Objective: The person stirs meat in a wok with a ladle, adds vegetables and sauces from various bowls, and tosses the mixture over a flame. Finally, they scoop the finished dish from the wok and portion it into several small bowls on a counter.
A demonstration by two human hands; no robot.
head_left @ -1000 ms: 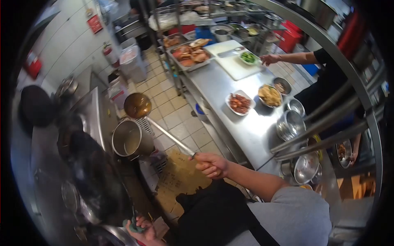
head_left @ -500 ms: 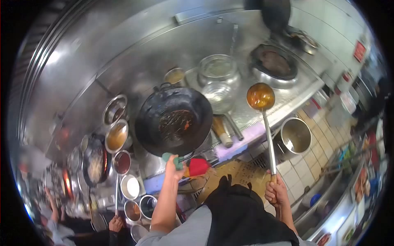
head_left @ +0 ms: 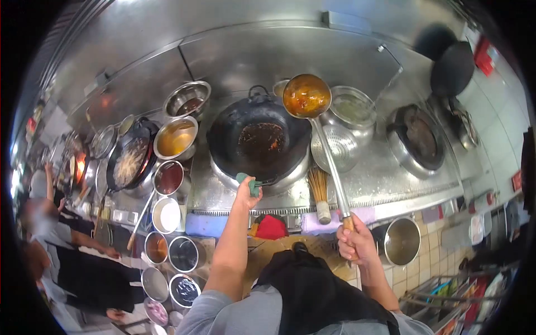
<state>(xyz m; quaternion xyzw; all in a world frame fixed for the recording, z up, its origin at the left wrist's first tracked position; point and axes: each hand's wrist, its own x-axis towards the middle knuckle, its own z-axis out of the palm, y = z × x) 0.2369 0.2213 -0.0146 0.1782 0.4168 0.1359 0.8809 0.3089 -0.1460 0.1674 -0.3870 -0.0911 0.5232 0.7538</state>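
My left hand [head_left: 249, 192] is closed round the near handle of a large black wok [head_left: 226, 142], with a green cloth [head_left: 244, 180] between palm and metal. A thin dark residue and orange bits lie in the wok's bottom. My right hand [head_left: 357, 240] grips the wooden end of a long metal ladle [head_left: 333, 162]. Glossy orange-brown sauce [head_left: 307, 97] fills its bowl, which is held up near the wok's back right rim. Under the ladle's shaft are a round perforated strainer [head_left: 341, 148] and a bamboo wok brush [head_left: 318, 187].
Bowls of oil [head_left: 177, 138] and dark red sauce [head_left: 168, 177] stand left of the wok, with several steel pots nearer me. A second wok [head_left: 133, 162] and a co-worker [head_left: 84, 251] are farther left. A metal pot [head_left: 352, 109] and another burner [head_left: 419, 137] are at right.
The filled ladle has moved left, from the right-hand counter to beside the wok's rim. My view has turned, and the left hand still holds the wok's handle.
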